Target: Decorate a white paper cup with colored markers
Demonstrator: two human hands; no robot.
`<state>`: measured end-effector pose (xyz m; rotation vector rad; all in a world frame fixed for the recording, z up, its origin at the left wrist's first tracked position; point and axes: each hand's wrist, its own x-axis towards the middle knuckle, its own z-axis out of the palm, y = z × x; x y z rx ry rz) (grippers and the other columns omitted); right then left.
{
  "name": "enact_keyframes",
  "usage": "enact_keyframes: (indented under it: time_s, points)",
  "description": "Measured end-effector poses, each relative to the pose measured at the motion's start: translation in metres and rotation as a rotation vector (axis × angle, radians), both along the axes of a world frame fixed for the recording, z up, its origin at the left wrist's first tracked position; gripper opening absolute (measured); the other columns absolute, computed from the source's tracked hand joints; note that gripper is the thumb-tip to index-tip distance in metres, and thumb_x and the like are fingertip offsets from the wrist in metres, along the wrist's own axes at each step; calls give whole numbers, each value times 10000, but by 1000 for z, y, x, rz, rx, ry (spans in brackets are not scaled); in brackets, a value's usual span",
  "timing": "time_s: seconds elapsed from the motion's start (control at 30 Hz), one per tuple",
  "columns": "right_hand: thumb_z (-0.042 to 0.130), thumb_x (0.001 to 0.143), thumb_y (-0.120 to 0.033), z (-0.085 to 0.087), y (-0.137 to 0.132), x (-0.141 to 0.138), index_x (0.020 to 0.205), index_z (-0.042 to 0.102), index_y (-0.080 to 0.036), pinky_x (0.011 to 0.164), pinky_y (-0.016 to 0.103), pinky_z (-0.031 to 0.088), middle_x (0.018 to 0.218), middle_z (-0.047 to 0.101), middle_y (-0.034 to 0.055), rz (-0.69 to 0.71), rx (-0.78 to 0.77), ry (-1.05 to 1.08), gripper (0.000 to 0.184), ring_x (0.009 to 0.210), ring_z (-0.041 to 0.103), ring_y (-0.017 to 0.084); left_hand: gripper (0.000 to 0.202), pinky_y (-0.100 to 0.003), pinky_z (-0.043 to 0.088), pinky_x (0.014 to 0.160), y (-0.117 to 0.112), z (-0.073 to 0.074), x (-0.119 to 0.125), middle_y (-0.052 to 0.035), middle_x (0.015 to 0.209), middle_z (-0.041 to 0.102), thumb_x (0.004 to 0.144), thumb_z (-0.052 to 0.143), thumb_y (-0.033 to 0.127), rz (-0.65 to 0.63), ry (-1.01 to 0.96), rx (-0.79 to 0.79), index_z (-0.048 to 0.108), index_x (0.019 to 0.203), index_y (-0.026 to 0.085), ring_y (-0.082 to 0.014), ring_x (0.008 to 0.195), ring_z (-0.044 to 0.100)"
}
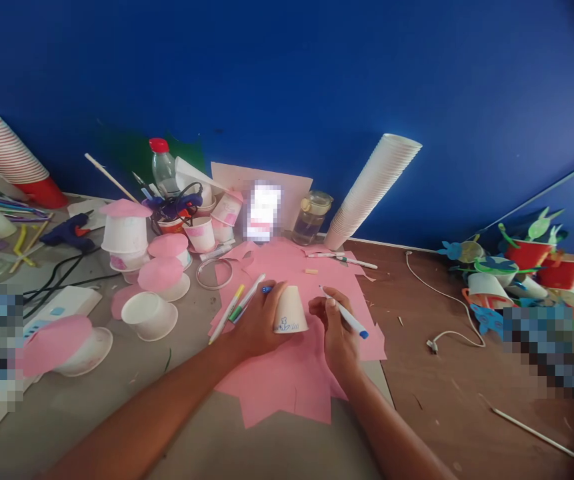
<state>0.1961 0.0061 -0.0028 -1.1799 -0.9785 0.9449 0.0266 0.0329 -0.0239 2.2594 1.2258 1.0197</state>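
My left hand (259, 321) clamps a white paper cup (291, 311) over the pink paper sheet (287, 387); my right hand (334, 330), just apart, holds a white marker with blue end (347, 315). If the cup slips, I think the blue drawing (287, 325) may smear.

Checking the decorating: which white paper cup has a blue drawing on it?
The inverted paper cup in the left hand; the other cups show no blue drawing.

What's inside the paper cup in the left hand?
Its inside is hidden: the paper cup sits mouth-down in the left hand; only a blue drawing outside shows.
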Motion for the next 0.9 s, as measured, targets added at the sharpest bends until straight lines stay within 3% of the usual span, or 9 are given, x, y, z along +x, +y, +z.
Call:
enact_keyframes:
  time_s: [0.07,0.2,0.3,0.5,0.6,0.8,0.9]
  points:
    - [538,924,-460,-3,-1,0,1148,561,-244,830,367,525,1010,681,54,69,1,10,313,867,640,179,877,-536,473,959,0,-2,0,-196,1285,434,718,741,411,-7,-15,16,281,1423,167,-383,1215,480]
    - [571,903,-444,-3,-3,0,1207,531,-260,863,374,524,1182,641,74,185,-59,-40,358,976,640,205,892,-571,459,975,-2,-4,1,-212,1304,395,734,712,394,-56,-46,103,215,1437,163,-389,1222,477]
    - [623,858,-441,0,-6,-1,1196,559,-247,811,348,533,1166,641,73,213,-86,-120,394,984,633,223,910,-574,463,978,-5,-2,1,-221,1299,389,737,709,369,-117,-45,118,179,1444,152,-393,1237,461]
    - [648,838,-427,6,-5,0,1172,578,-236,725,318,541,1085,661,69,177,-85,-139,391,889,638,211,1065,-591,417,1040,-8,12,1,-228,1385,341,655,789,444,-149,4,-134,166,1472,161,-413,1334,356]
    - [684,811,-408,6,-4,1,1176,589,-240,715,316,544,1107,657,74,174,-78,-156,413,861,637,205,1102,-590,398,1064,-8,14,2,-232,1411,311,636,803,447,-134,6,-177,160,1483,157,-410,1359,327]
    - [706,790,-384,2,-3,0,1165,602,-230,739,325,538,1128,653,81,168,-63,-192,419,868,638,202,902,-515,476,999,-5,10,3,-190,1324,428,721,728,350,-101,19,-159,242,1459,169,-348,1264,457]
    - [672,818,-365,2,0,3,1179,574,-242,805,349,519,1137,665,75,128,-15,-122,393,927,639,202,843,-524,474,990,-3,7,4,-171,1292,461,722,728,359,-77,46,-143,297,1426,190,-349,1240,473]
